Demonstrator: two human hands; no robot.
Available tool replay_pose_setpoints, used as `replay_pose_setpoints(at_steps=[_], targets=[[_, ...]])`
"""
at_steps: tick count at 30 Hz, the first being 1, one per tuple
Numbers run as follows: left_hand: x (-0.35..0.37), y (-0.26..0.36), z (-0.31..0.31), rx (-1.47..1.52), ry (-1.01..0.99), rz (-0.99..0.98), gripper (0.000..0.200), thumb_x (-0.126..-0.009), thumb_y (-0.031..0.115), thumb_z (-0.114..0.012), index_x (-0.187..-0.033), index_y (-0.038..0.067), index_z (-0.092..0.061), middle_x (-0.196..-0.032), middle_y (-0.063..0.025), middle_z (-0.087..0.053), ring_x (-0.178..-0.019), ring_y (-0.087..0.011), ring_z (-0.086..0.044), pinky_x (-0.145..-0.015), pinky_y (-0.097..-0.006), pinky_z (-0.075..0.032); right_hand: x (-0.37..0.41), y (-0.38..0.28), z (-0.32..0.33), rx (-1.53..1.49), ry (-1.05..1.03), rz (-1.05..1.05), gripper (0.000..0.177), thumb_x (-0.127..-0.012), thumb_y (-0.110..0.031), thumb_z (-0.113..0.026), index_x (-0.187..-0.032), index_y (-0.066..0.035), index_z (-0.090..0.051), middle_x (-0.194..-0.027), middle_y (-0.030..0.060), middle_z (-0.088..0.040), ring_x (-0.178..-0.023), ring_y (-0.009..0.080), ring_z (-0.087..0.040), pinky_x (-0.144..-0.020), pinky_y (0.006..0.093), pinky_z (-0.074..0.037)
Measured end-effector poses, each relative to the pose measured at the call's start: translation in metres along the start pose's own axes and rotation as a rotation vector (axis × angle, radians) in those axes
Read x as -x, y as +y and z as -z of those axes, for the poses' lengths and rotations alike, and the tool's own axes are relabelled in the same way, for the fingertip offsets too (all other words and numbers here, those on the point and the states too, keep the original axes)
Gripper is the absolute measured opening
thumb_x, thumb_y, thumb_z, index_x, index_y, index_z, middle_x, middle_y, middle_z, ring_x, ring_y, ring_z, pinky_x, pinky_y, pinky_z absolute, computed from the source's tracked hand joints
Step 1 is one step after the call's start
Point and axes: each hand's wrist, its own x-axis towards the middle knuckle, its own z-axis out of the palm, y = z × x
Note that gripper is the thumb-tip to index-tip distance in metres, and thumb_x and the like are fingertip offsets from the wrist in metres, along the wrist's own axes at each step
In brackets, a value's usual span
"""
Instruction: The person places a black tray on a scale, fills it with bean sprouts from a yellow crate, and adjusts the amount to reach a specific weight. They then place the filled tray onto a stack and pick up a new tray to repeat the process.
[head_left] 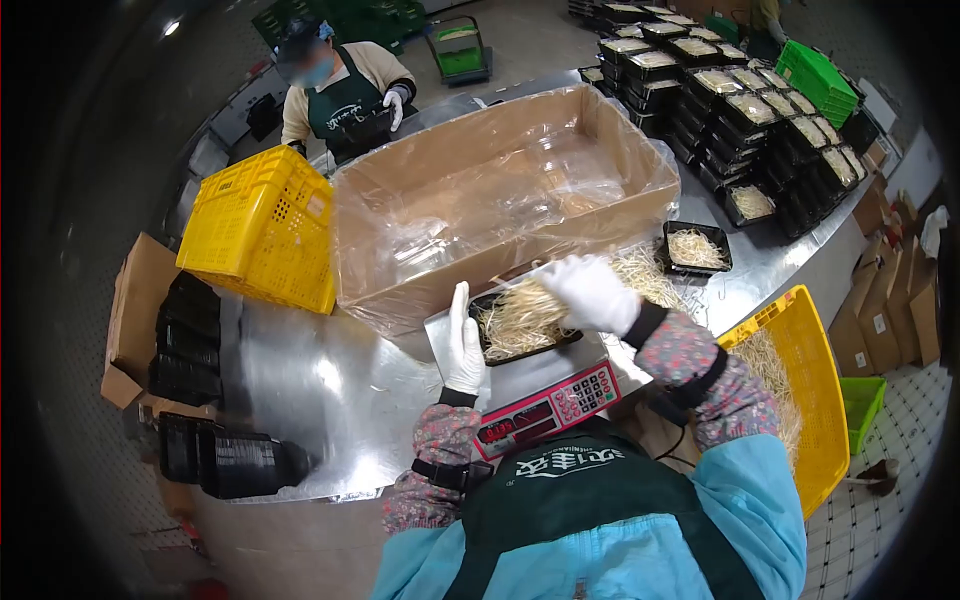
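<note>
A black tray (535, 350) heaped with bean sprouts (520, 318) rests on the weighing scale (552, 410), whose red panel shows lit digits and a keypad. Along the tray's left side stands my left hand (464, 345), white-gloved, fingers straight and pointing away from me. My right hand (592, 293), gloved too, is curled over the tray's far right edge with sprouts at its fingertips; its outline is slightly blurred. Loose sprouts (640, 275) lie on the table just beyond it. A second filled tray (697, 249) sits to the right.
A plastic-lined cardboard box (500, 255) stands ahead on the metal table (300, 390). Yellow crates (255, 230) are at left and right, the right one holding sprouts. Stacked filled trays (750, 110) fill the far right; black trays (240, 460) lie left. A co-worker (345, 100) stands opposite.
</note>
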Motion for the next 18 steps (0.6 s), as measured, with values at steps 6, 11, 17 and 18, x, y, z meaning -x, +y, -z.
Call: replay_pose_setpoints(at_steps=[6,11,17,18], targets=[[-0.002,0.015,-0.021,-0.364,-0.107,-0.005,0.054,-0.096,0.025,-0.052,-0.144,0.003,-0.044,-0.146,-0.0195,-0.046,-0.134,-0.0371,-0.044,-0.112,-0.0427,-0.034,-0.033,-0.043,-0.088,0.016,-0.118,0.084,0.046,-0.065,-0.02,-0.072,-0.107,-0.002,-0.061,-0.093,0.0143,-0.063,-0.089,0.0303,-0.061,-0.076,0.0417,-0.05],[-0.003,0.005,-0.03,-0.674,-0.14,-0.122,0.045,-0.094,0.019,-0.053,-0.135,0.001,-0.053,-0.139,-0.0203,-0.053,-0.13,-0.0361,-0.048,-0.11,-0.0451,-0.036,-0.012,-0.009,-0.069,-0.239,-0.041,0.094,0.07,-0.064,-0.032,-0.079,-0.123,-0.002,-0.058,-0.124,0.0178,-0.056,-0.113,0.035,-0.055,-0.092,0.0439,-0.049],[-0.005,0.024,-0.036,-0.662,-0.135,-0.092,0.047,-0.095,0.02,-0.05,-0.139,0.005,-0.05,-0.14,-0.0163,-0.052,-0.134,-0.0329,-0.044,-0.112,-0.0442,-0.033,0.001,0.017,-0.05,-0.04,-0.181,0.08,0.051,-0.063,-0.019,-0.072,-0.11,-0.001,-0.061,-0.103,0.0177,-0.06,-0.1,0.0343,-0.059,-0.079,0.0433,-0.052],[-0.004,0.024,-0.038,-0.677,-0.143,-0.089,0.047,-0.095,0.02,-0.05,-0.139,0.005,-0.05,-0.14,-0.0162,-0.052,-0.134,-0.033,-0.044,-0.111,-0.0441,-0.033,-0.001,0.009,-0.058,0.01,-0.158,0.095,0.044,-0.063,-0.015,-0.068,-0.104,0.0,-0.06,-0.094,0.0176,-0.06,-0.09,0.035,-0.06,-0.073,0.0436,-0.052]])
